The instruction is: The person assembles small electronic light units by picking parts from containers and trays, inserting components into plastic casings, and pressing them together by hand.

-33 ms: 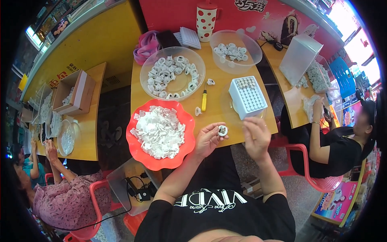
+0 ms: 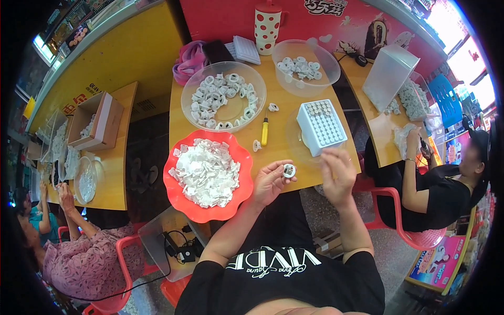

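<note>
Barely a shift across the worktop (image 2: 278,148): red bowl (image 2: 244,191) overhanging the near-left corner, clear tub (image 2: 227,106) behind, rack (image 2: 308,131) toward the right edge, just beyond the right hand (image 2: 337,176). That blurred hand drifts slightly right, fingers loosely curled, contents unclear; the left hand (image 2: 270,184) keeps pinching the round piece (image 2: 289,170) above the near edge, unchanged.

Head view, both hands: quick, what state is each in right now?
Left hand: closed, holding a small round white plastic part.
Right hand: fingers loosely curled and blurred; whether it holds anything cannot be told.
</note>
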Demonstrator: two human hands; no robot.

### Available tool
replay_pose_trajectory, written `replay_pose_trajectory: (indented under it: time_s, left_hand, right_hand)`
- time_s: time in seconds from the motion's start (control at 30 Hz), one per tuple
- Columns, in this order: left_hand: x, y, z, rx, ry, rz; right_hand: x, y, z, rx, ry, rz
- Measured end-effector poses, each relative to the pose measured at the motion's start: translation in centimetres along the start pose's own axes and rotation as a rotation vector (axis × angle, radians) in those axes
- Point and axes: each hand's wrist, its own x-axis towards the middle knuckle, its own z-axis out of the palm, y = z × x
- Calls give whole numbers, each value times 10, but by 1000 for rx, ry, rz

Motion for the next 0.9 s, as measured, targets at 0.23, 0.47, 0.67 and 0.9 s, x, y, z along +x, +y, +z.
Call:
replay_pose_trajectory:
  time_s: [0.23, 0.47, 0.67, 0.9]
  left_hand:
    - [0, 0, 3, 1, -6, -2]
    - [1, -3, -3, 3, -12, -4]
    - [3, -4, -2, -9, -30, -7]
    - [0, -1, 1, 13, 20, 11]
  right_hand:
    - [71, 84, -12, -354, -88, -9]
    - [75, 99, 14, -505, -147, 141]
    - [79, 99, 16, -360, -101, 81]
    - [24, 1, 13, -26, -105, -170]
